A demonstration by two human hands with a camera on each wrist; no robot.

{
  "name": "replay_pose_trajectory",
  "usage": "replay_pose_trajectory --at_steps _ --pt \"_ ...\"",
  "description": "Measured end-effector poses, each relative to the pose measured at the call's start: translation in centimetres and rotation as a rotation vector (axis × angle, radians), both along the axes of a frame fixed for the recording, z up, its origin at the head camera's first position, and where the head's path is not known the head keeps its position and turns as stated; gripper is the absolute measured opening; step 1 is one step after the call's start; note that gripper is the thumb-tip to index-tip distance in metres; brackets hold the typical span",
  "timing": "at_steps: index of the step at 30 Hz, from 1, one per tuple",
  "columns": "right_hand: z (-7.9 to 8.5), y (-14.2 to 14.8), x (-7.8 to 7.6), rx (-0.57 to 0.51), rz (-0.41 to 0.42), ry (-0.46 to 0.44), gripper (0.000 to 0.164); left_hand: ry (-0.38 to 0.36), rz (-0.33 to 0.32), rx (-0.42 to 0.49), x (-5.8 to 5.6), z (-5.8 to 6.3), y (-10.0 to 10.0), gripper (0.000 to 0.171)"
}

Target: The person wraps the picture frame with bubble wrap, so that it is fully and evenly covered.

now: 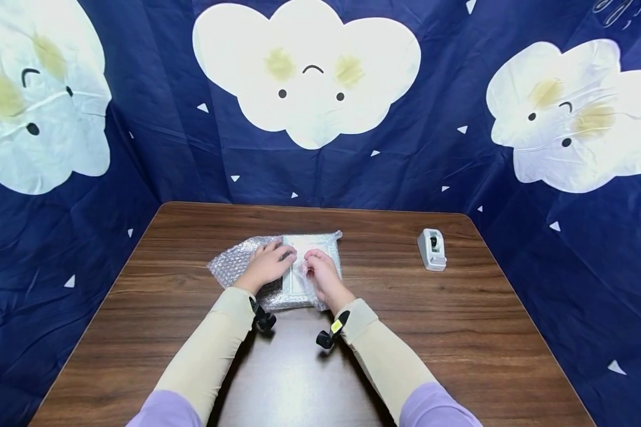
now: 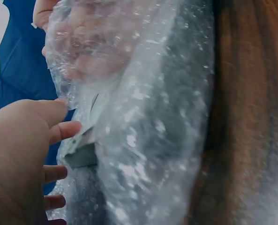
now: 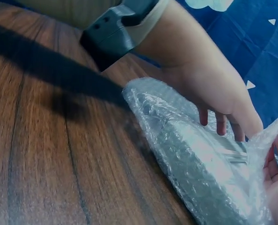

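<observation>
A flat white panel with a raised border [image 1: 294, 286], apparently a picture frame, lies partly covered in clear bubble wrap [image 1: 232, 261] on the table. My right hand [image 1: 323, 276] pinches a raised edge of the wrap over the panel's right side; through the film its fingers show blurred in the left wrist view. My left hand [image 1: 267, 264] is over the panel's left part, fingers spread and slightly bent. Its thumb [image 2: 54, 110] is close against the lifted wrap edge; whether it touches is hard to tell. In the right wrist view, a grey-white edge of the panel [image 3: 235, 154] shows inside the wrap.
A white tape dispenser [image 1: 432, 250] stands at the right rear of the brown wooden table [image 1: 406, 332]. Dark blue cloth [image 1: 320, 178] with white clouds hangs behind and at both sides. Each wrist carries a black camera mount [image 1: 264, 320].
</observation>
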State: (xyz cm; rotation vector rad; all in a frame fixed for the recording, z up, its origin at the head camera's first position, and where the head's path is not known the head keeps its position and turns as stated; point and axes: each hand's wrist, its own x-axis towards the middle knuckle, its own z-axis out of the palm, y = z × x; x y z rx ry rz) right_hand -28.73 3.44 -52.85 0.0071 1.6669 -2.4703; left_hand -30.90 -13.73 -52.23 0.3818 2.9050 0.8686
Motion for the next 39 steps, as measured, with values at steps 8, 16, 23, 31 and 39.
replay_pose_trajectory --at_steps 8,16,23,31,39 --pt "-0.4 -0.3 0.3 0.115 0.038 0.072 0.023 0.008 -0.002 -0.059 -0.5 0.8 0.2 0.041" --pt "0.1 -0.3 0.8 0.199 0.114 0.152 0.022 -0.02 -0.011 -0.097 -0.7 1.7 0.4 0.048" --pt "-0.3 -0.2 0.8 0.341 0.185 0.231 0.017 0.008 0.01 -0.108 -0.6 1.8 0.7 0.041" --pt "-0.1 -0.7 1.6 0.532 0.262 0.319 0.014 0.027 0.092 -0.126 -0.3 1.3 1.4 0.037" --pt "0.0 -0.9 1.9 0.588 0.278 0.353 0.013 0.038 0.1 -0.145 0.0 1.2 1.6 0.033"
